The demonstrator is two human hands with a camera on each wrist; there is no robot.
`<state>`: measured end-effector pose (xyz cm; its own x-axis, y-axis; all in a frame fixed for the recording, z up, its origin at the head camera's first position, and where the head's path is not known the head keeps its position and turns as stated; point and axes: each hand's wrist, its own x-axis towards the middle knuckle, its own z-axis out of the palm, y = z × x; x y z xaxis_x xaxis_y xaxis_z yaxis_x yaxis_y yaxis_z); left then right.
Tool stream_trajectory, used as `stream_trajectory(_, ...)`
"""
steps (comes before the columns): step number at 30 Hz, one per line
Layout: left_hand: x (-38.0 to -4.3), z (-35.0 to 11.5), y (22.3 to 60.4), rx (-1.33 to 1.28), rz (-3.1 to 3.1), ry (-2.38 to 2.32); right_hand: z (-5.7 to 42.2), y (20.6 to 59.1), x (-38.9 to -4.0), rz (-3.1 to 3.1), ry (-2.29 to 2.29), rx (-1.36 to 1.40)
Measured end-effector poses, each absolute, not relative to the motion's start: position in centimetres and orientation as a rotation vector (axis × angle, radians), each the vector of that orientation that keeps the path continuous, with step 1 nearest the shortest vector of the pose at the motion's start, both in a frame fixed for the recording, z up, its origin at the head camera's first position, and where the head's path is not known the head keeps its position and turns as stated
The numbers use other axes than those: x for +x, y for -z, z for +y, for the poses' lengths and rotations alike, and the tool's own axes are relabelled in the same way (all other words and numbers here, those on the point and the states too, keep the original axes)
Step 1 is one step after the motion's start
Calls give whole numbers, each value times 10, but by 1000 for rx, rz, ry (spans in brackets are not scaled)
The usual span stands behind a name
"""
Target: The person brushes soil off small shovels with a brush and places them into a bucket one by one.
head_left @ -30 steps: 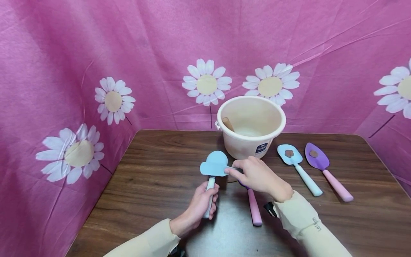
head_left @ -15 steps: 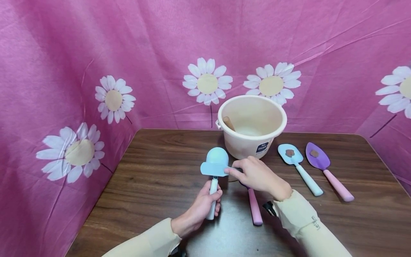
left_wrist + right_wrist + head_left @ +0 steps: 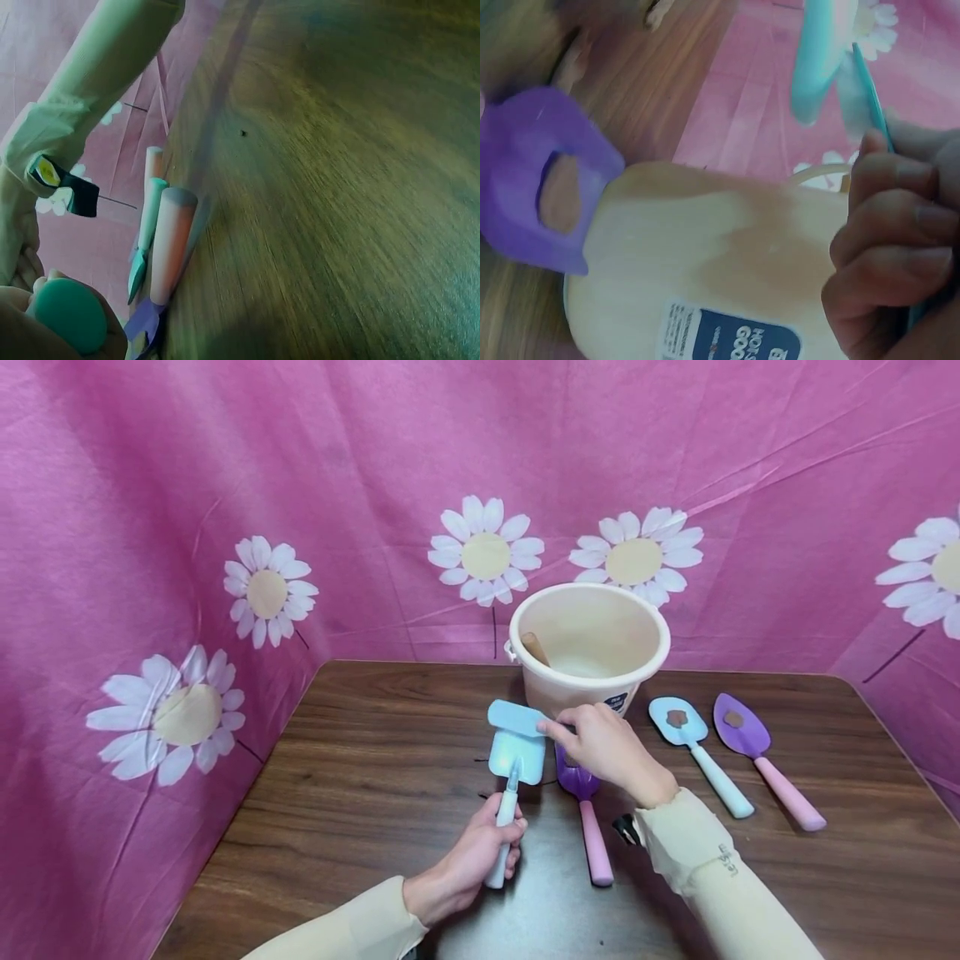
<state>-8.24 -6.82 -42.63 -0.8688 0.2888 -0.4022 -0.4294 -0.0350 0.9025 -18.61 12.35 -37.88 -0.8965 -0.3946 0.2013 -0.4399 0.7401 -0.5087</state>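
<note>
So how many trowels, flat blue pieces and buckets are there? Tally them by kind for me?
Trowels: 4 (blue trowel in the left hand, namely the held trowel; blue trowel on the right; purple trowel before the bucket; purple trowel at far right)
Flat blue piece: 1, in the right hand
Bucket: 1
Total: 6

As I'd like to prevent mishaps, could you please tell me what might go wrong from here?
The light blue scraper in the right hand juts out sideways, so it might slip or catch the light blue trowel in the left hand. The right hand, close to the pale bucket and purple trowel, could bump either.
</note>
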Motion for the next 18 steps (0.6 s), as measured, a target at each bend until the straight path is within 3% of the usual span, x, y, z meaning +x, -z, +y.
stream_trajectory(10,-85,-69,425,-208,1708,-2016,134,384,-191,-2788,-913,580)
stream_trajectory(18,-92,-75,415,-268,1639,-2123,140,378,-180,-2807,-1154,916)
